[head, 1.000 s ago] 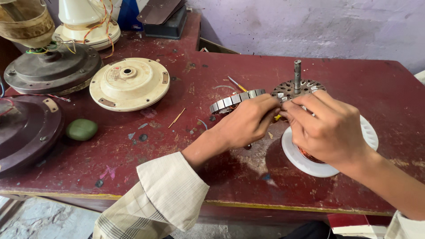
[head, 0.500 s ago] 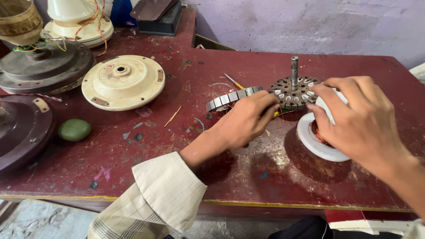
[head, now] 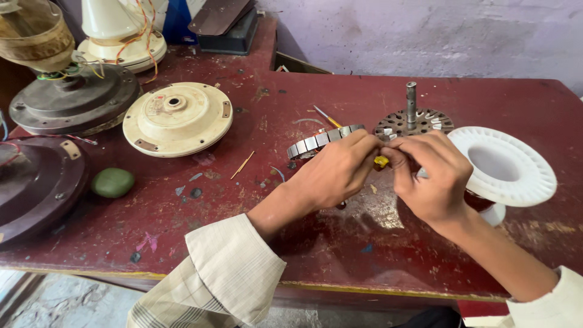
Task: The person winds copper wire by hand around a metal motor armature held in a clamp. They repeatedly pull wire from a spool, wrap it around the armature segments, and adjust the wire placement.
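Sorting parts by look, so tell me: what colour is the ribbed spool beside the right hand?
White, seen clearly in the head view: the ribbed spool sits just beside the right hand.

**Two hands meet over a fan stator on a red surface**

At centre frame the left hand (head: 333,176) and right hand (head: 432,176) come together, fingertips pinching a small yellow piece (head: 381,161) between them. Just behind them lies a grey toothed metal ring (head: 313,144) and a round stator core (head: 413,123) with an upright shaft. A white plastic spool (head: 507,164) sits at right, touching the right hand's far side. Toward the upper left of the worn red surface (head: 303,243) rest a cream fan cover (head: 177,118) and a dark grey one (head: 73,103); a green lump (head: 113,182) lies at left.
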